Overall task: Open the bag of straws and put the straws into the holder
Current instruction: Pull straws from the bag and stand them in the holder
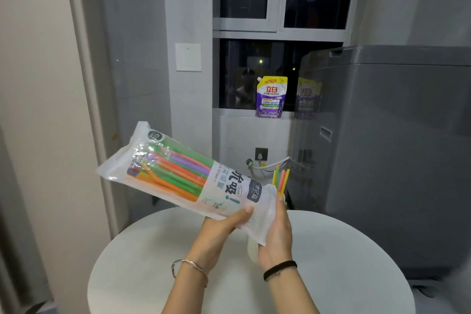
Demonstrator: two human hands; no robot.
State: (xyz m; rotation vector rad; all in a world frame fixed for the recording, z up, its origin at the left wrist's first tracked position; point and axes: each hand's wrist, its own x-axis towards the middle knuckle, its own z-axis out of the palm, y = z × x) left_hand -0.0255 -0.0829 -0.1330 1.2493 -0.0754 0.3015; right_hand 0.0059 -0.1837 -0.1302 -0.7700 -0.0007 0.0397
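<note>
A clear plastic bag of straws (178,171), filled with orange, green and purple straws, is held in the air and slants up to the left above the round white table (142,262). My left hand (224,224) grips the bag from below near its printed end. The fingers of my right hand (276,232) are curled around the bag's limp right end. A few loose straws (280,180), yellow, green, pink and orange, stick up above those fingertips. A pale holder (252,250) stands on the table, mostly hidden behind my right hand and the bag.
A grey washing machine (397,135) stands right of the table, and a purple detergent pouch (271,97) sits on the window sill behind. A wall and door frame (84,109) close off the left side.
</note>
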